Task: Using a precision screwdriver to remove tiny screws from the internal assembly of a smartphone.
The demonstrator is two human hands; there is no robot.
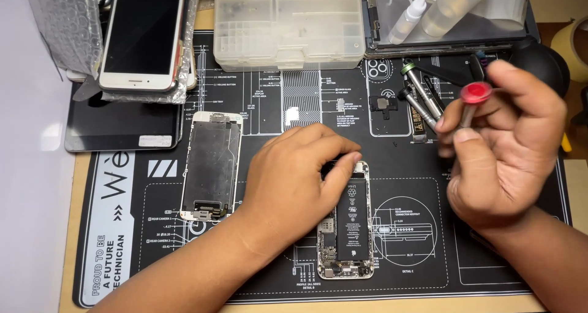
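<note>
Opened phone (346,227), back shell up with its black battery (353,218) exposed, lies on the black repair mat (422,258) at the middle of the desk, toward 6 o'clock in the view. Your left hand (294,178) rests flat across its upper end, fingers together and curled over the top edge, pressing it down. Your right hand (505,147), raised at 3 o'clock, pinches a screwdriver with a red cap (475,94) between thumb and fingers; its tip is hidden behind the hand, so where it points cannot be told. Just past that hand, at 2 o'clock, more screwdrivers (422,95) lie on the mat, one with a green ring. The detached screen assembly (211,166) lies face down at 9 o'clock of the opened phone, well apart from it. At 12 o'clock sits a clear plastic parts box (288,28). At 11 o'clock a white phone (144,34) rests in bubble wrap (61,25).
</note>
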